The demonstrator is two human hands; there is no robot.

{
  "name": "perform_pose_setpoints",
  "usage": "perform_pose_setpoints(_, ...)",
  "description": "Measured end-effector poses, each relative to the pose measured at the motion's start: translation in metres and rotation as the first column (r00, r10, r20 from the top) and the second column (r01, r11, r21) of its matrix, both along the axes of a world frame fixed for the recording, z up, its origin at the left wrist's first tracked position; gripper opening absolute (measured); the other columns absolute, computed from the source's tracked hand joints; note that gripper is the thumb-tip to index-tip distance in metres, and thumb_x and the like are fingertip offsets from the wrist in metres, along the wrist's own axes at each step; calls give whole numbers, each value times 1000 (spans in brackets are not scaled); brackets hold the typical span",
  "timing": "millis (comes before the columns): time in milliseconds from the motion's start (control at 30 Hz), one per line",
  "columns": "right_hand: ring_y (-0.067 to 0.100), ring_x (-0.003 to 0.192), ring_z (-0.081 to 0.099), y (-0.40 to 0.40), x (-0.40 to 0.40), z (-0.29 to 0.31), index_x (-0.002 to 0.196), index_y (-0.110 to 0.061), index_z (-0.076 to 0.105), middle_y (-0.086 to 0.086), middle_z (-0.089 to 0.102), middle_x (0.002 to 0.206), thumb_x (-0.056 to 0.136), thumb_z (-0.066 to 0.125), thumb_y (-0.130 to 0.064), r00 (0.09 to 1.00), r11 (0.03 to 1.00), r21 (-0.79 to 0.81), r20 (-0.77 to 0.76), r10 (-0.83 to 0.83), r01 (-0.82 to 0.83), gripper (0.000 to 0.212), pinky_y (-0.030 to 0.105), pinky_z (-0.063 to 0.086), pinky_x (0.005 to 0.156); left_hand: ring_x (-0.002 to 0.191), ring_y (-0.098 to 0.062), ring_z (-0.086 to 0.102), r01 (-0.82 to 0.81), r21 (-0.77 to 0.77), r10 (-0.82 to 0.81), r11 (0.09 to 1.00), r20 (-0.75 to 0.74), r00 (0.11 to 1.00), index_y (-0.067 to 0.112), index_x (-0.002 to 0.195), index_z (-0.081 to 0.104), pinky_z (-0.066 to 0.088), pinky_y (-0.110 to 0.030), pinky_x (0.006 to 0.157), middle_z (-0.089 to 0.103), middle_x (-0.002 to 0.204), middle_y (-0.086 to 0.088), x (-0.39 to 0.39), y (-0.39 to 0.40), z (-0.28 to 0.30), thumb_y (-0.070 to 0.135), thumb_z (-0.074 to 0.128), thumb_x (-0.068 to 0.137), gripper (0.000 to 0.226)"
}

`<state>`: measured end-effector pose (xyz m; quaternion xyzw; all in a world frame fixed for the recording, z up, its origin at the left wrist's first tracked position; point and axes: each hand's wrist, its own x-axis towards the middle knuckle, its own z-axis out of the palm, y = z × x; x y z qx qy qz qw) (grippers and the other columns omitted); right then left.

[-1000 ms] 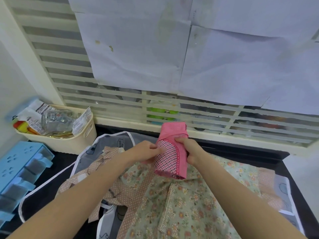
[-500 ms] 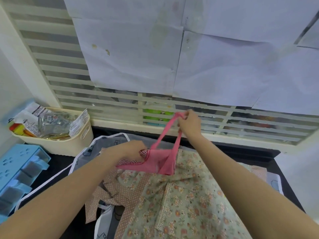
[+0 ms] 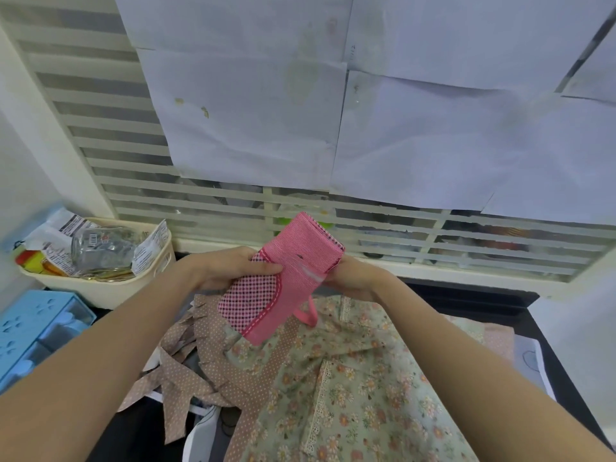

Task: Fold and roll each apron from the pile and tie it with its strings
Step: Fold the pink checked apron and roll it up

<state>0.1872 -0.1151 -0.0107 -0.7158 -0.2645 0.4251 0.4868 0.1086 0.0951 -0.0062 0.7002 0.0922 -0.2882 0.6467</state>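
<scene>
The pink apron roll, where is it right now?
The pink apron roll is centre frame in the head view, held tilted between the left hand and right hand, above the floral apron.

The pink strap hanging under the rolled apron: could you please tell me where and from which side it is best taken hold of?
Probably pinch the pink strap at its hanging loop, coming from below right. It dangles free beneath the pink apron roll, above the floral apron. The left hand grips the roll's checked side; the right hand, nearest the loop, would have to let go.
</scene>
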Motion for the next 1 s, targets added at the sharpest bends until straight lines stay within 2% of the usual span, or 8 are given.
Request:
perform_pose_setpoints(200, 13, 89, 59, 9, -14, 1, 105, -10, 56, 2, 60, 100, 98, 37, -3, 953, 989, 144, -302, -1, 47, 22, 21, 53, 79, 92, -19, 69, 145, -15, -145, 989, -20, 989, 11, 104, 64, 54, -28, 78, 72, 99, -4, 0, -3, 10, 53, 88, 44, 76)
perform_pose_setpoints(333, 20, 76, 62, 15, -8, -7, 100, -4, 61, 10, 64, 91, 96, 49, -11, 960, 949, 184, -169, -224, 254, 15, 34, 55, 73, 79, -20, 70, -29, -17, 29, 999, 14, 999, 7, 95, 66, 56, -28, 69, 72, 88, -6, 2, -3, 12, 50, 88, 42, 72)
perform_pose_setpoints(400, 15, 55, 50, 11, -5, -9, 81, -5, 60, 8, 55, 68, 94, 54, -9, 941, 938, 109, -120, -317, 330, 15, 24, 49, 56, 71, -18, 70, -173, 36, 172, 984, 28, 985, 6, 93, 64, 56, -28, 63, 72, 79, -5, 3, -2, 10, 44, 81, 56, 55)
perform_pose_setpoints(500, 8, 40, 39, 3, -1, -9, 71, -8, 60, 2, 48, 56, 90, 61, -16, 940, 967, -104, 278, -195, 232, 21, 17, 34, 41, 70, -21, 68, -320, 142, 319, 937, 26, 947, 7, 91, 65, 56, -34, 68, 71, 78, -6, 6, -3, 3, 33, 70, 74, 31)
perform_pose_setpoints(667, 29, 68, 57, 9, -3, -10, 61, -14, 45, 3, 49, 65, 95, 50, -17, 605, 856, -487, 739, 297, 174, 34, 26, 38, 56, 75, -25, 64, -465, 331, 452, 821, 120, 884, 6, 91, 64, 54, -36, 71, 66, 84, -9, 13, -10, -8, 30, 64, 88, 24)
perform_pose_setpoints(800, 21, 71, 51, 9, -14, 1, 95, -11, 64, 1, 41, 87, 97, 48, -23, 329, 834, -529, 824, 461, 155, 21, 26, 34, 56, 84, -28, 62, -554, 498, 463, 667, 306, 832, 11, 76, 56, 50, -36, 77, 63, 90, -9, 19, -9, -13, 32, 57, 92, 26)
perform_pose_setpoints(900, 10, 55, 38, 16, -20, 15, 74, -14, 60, -4, 40, 74, 95, 44, -47, 393, 885, -460, 827, 402, 64, 42, 21, 28, 49, 81, -25, 61, -495, 646, 328, 581, 370, 869, 17, 71, 52, 49, -34, 73, 61, 85, -5, 21, -8, -16, 33, 55, 93, 28)
perform_pose_setpoints(1000, 11, 47, 30, 21, -9, 19, 63, -5, 56, -2, 40, 56, 93, 52, -40, 578, 933, -350, 780, 239, 86, 46, 20, 24, 45, 73, -20, 58, -460, 698, 243, 549, 393, 887, 19, 69, 49, 45, -30, 66, 57, 75, 0, 22, -7, -18, 35, 54, 93, 29)
